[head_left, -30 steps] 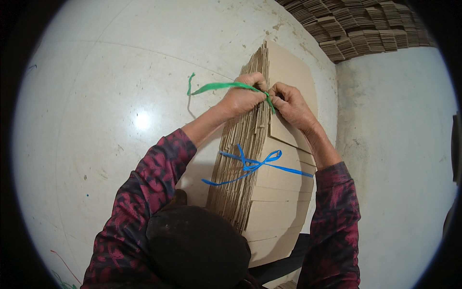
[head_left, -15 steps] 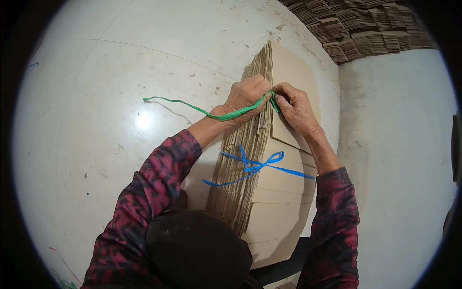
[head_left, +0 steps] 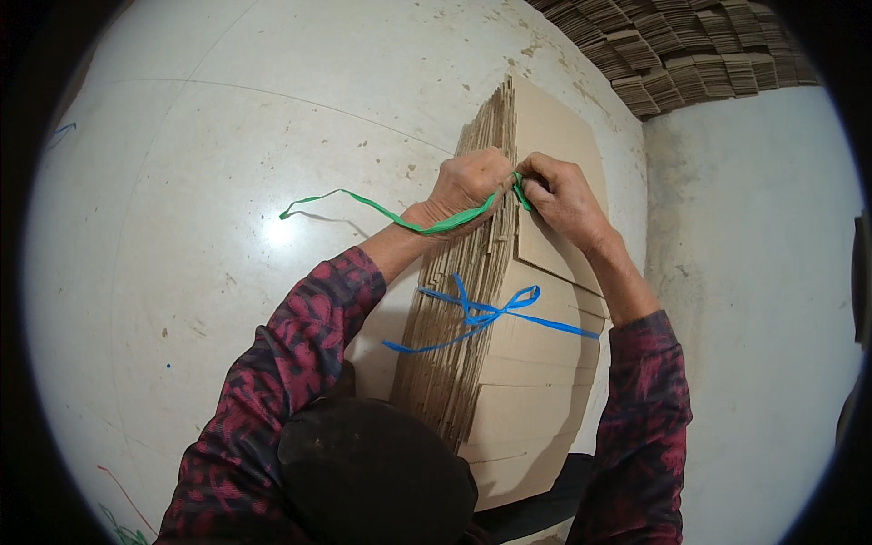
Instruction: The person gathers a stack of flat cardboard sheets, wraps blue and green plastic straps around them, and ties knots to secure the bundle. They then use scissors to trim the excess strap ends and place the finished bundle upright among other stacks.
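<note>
A long stack of flat cardboard sheets (head_left: pixel 536 363) runs away from me, its ragged edges facing left. Across its middle goes a blue plastic strap (head_left: pixel 545 323), tied in a bow. Farther up, my left hand (head_left: pixel 471 180) is closed on a green plastic strap (head_left: pixel 454 221) at the stack's upper edge. The strap's long loose end trails left over my wrist and above the floor. Close beside it, my right hand (head_left: pixel 560 197) pinches the same green strap, with a short tail hanging below the fingers. The spot where the strap meets between my hands is partly hidden.
More cardboard stacks (head_left: pixel 699 54) stand in rows at the far right. A pale wall (head_left: pixel 745 272) rises to the right of the stack. A dark rounded cap (head_left: pixel 377 468) covers the lower middle. Loose red and green strands (head_left: pixel 123 522) lie at the lower left.
The green strap's loose end has dipped and shifted slightly right, with more of a curve. Both hands stay in nearly the same place; my right forearm has moved slightly right.
</note>
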The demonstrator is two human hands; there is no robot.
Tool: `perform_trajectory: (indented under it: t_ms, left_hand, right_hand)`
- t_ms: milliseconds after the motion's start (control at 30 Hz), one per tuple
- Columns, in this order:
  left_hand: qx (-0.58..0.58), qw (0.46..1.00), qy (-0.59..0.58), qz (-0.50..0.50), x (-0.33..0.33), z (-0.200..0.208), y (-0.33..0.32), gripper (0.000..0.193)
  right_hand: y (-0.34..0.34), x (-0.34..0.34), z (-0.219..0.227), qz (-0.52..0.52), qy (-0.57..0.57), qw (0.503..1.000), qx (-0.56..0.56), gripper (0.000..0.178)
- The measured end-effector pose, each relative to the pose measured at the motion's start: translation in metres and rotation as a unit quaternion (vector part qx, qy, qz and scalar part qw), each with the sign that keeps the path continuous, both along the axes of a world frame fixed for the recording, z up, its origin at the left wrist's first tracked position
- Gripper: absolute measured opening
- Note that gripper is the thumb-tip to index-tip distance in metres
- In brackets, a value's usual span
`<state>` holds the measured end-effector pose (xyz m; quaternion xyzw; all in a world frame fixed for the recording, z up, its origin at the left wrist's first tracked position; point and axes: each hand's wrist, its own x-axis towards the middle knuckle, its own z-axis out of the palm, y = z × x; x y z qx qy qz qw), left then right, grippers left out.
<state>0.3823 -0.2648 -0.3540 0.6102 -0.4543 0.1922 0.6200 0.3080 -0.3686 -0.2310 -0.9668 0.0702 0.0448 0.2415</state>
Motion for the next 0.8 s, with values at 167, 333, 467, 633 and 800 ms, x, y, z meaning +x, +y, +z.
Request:
perform_trajectory:
  t_ms: [167,333,467,633,800]
  left_hand:
    - [0.011,0.999,0.011,-0.04,0.003,0.001,0.001,0.015]
    - [0.089,0.967,0.193,-0.143,-0.007,-0.004,0.012,0.019]
    - [0.007,0.879,0.406,-0.25,-0.015,-0.012,0.015,0.019]
    - [-0.031,0.821,0.479,-0.31,-0.021,0.006,0.033,0.022]
    - [-0.036,0.638,0.658,-0.399,-0.029,-0.002,0.033,0.029]
  right_hand:
    - [-0.002,0.0,-0.014,-0.014,-0.088,0.994,-0.061,0.006]
    - [-0.002,-0.002,-0.012,-0.024,-0.144,0.964,-0.222,0.007]
    - [-0.006,-0.004,-0.025,-0.063,-0.169,0.967,-0.181,0.007]
    - [0.0,-0.007,-0.028,-0.097,-0.189,0.963,-0.163,0.007]
    - [-0.01,-0.011,-0.033,-0.118,-0.184,0.956,-0.198,0.007]
